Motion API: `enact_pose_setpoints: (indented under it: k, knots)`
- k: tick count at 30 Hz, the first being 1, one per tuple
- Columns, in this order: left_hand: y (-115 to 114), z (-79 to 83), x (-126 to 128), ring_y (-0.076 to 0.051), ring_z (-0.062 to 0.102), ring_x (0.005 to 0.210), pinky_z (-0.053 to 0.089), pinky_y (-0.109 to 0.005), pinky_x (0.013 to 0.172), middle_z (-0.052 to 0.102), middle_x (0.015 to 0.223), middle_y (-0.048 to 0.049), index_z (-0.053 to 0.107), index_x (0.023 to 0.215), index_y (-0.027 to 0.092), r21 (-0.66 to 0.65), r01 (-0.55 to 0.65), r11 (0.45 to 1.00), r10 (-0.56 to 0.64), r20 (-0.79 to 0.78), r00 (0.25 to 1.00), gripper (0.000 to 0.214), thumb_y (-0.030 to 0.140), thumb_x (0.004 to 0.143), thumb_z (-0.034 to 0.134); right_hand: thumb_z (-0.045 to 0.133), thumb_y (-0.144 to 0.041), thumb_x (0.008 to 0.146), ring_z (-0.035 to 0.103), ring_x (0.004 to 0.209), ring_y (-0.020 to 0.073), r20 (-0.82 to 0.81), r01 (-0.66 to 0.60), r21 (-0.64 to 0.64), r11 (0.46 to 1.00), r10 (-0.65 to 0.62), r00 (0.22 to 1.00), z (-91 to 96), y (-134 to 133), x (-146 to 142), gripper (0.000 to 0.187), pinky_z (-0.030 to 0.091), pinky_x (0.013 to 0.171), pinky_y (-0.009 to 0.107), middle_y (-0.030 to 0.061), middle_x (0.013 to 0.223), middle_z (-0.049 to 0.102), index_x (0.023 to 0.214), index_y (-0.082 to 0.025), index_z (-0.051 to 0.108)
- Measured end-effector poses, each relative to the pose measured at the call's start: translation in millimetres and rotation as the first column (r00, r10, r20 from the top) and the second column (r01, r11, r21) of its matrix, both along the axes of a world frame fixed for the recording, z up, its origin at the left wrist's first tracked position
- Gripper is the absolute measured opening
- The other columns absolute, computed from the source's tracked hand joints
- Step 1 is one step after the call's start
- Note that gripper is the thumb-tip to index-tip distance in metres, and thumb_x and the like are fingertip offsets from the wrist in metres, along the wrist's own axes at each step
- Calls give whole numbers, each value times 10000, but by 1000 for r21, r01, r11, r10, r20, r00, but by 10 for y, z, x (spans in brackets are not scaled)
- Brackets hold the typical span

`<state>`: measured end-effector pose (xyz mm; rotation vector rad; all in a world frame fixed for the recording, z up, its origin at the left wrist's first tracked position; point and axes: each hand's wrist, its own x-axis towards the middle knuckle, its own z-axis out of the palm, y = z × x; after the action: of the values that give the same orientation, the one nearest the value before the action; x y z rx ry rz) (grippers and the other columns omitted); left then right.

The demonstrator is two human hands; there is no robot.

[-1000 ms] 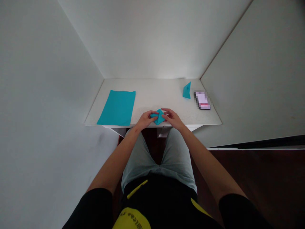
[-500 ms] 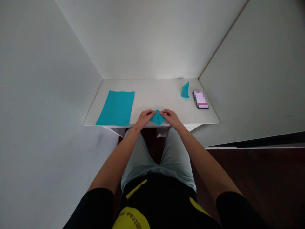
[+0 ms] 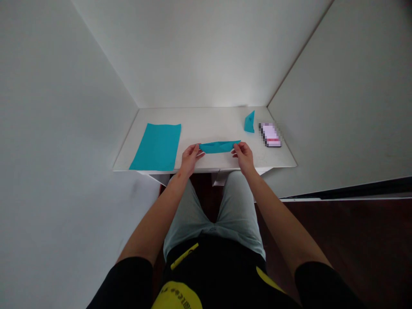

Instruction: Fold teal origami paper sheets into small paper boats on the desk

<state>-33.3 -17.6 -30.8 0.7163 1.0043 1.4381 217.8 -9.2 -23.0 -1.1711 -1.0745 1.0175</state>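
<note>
A folded piece of blue paper (image 3: 218, 147) is stretched sideways between my hands, over the front part of the white table. It looks like a long, low boat shape with pointed ends. My left hand (image 3: 191, 157) pinches its left end between thumb and fingers. The right end is pinched by my right hand (image 3: 243, 153), whose lower fingers curl underneath. Beyond my right hand stands a small folded blue paper piece (image 3: 249, 122). Flat at the left lies a larger blue sheet of paper (image 3: 156, 146).
The white table (image 3: 206, 122) is bounded by walls at the back, left and right. A phone with a blurred-out screen (image 3: 271, 134) lies near its right end. My legs (image 3: 238, 201) are below the front edge.
The paper between my hands has gone from a compact diamond to a long strip, slightly farther from me. My hands have moved apart, the right one further right.
</note>
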Motion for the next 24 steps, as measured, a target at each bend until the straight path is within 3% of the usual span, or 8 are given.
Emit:
enact_pose_setpoints:
  k: [5, 8, 10, 12, 15, 17, 21, 24]
  knots:
    - [-27, -7, -18, -221, 752, 1008, 614, -467, 1009, 756, 1060, -64, 683, 1003, 209, 49, 29, 998, -23, -101, 995, 495, 606, 799, 898, 842, -788, 721, 659, 725, 143, -45, -14, 25, 1000, 15, 999, -46, 2, 87, 620, 550, 657, 269, -63, 781, 614, 906, -282, 535]
    - [-98, 114, -52, -269, 713, 1183, 567, -483, 1064, 723, 1279, -102, 663, 1159, 240, 195, 66, 979, 7, -351, 936, 556, 590, 794, 895, 832, -781, 745, 625, 694, 144, -5, -55, 61, 997, 55, 998, -51, -12, 106, 596, 562, 704, 302, -62, 748, 592, 891, -281, 542]
    - [-146, 246, -32, -307, 651, 1318, 479, -504, 1163, 686, 1397, -131, 656, 1272, 248, 290, 180, 940, 38, -612, 790, 630, 543, 780, 917, 815, -778, 768, 604, 686, 151, 54, -106, 58, 993, 103, 993, -41, -28, 112, 575, 561, 716, 322, -54, 746, 588, 884, -281, 551]
    - [-163, 378, 46, -361, 584, 1418, 358, -528, 1254, 658, 1468, -160, 650, 1369, 239, 280, 367, 887, 31, -830, 558, 793, 508, 699, 979, 792, -787, 781, 593, 692, 162, 109, -141, 43, 989, 136, 985, -26, -46, 116, 566, 562, 726, 342, -40, 764, 590, 880, -281, 558]
    - [-106, 504, 231, -413, 618, 1376, 341, -519, 1241, 707, 1410, -182, 629, 1447, 220, 105, 522, 846, -52, -960, 277, 955, 435, 610, 1036, 759, -811, 786, 579, 700, 178, 152, -159, 33, 987, 152, 977, -10, -64, 125, 573, 561, 720, 363, -24, 778, 589, 885, -284, 557]
    - [-36, 539, 341, -391, 703, 1222, 444, -466, 1124, 785, 1231, -151, 682, 1378, 237, -1, 517, 856, -118, -974, 194, 757, 366, 698, 989, 740, -822, 787, 566, 691, 178, 143, -139, 37, 990, 133, 981, -2, -68, 137, 578, 553, 700, 359, -23, 779, 584, 899, -289, 548]
    - [49, 591, 435, -324, 743, 965, 503, -371, 860, 816, 997, -81, 778, 1106, 265, -52, 475, 878, -154, -972, 178, 300, 308, 826, 876, 749, -834, 756, 543, 679, 162, 87, -78, 54, 996, 73, 994, 28, -81, 160, 604, 530, 670, 333, -20, 819, 614, 957, -292, 573]
    - [34, 636, 454, -273, 728, 849, 473, -341, 768, 810, 945, -58, 774, 1027, 239, -42, 512, 858, -205, -942, 265, 230, 320, 831, 862, 857, -787, 677, 540, 686, 158, 100, -215, 9, 977, 213, 972, 52, -117, 165, 641, 509, 658, 320, -7, 851, 672, 1001, -272, 656]
